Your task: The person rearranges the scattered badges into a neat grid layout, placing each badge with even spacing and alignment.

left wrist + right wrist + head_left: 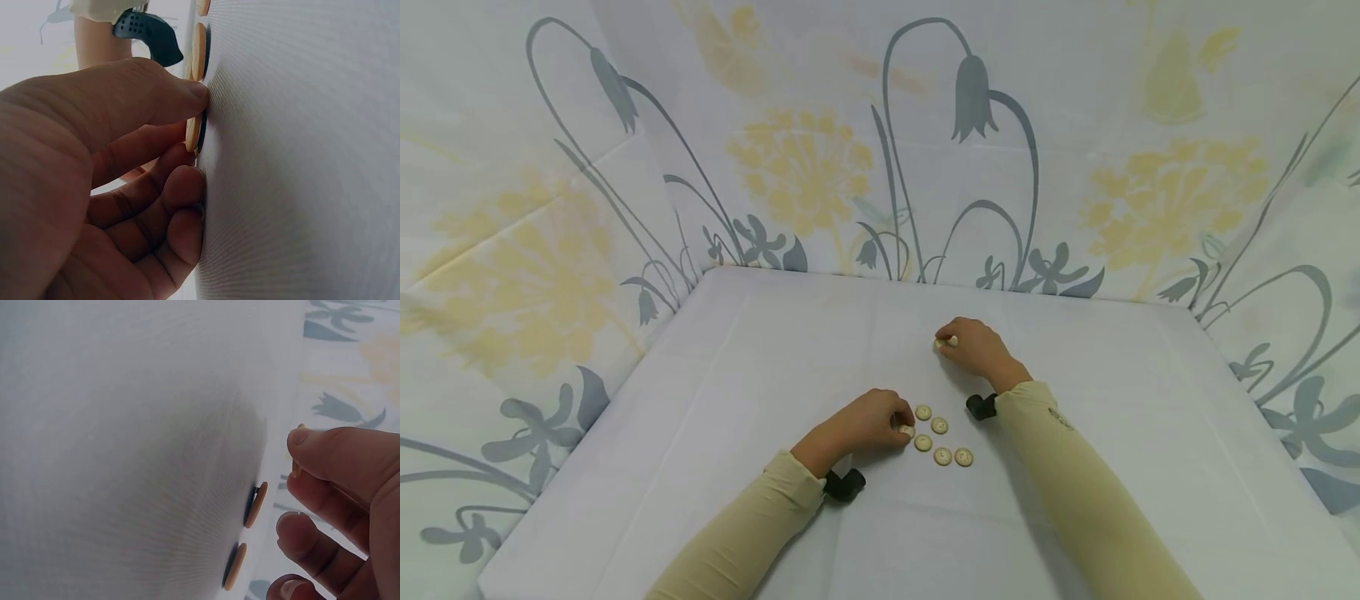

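Note:
Cream-coloured round buttons lie on the white tabletop. In the head view my left hand (867,419) rests low at the table, thumb and fingers curled around a button (907,431). The left wrist view shows that button (192,135) flat against the cloth, under the thumb tip. Farther back, my right hand (976,346) pinches another button (953,341) between thumb and forefinger. In the right wrist view this button (297,467) is on edge and raised off the table, while two buttons lie on the surface below, one nearer button (256,505) close to the fingers.
Several loose buttons (942,456) lie in a cluster just right of my left hand. A white cloth covers the table (760,358). Flower-patterned fabric (820,192) rises behind the table and at both sides. Black wrist cameras (845,485) sit at both cuffs.

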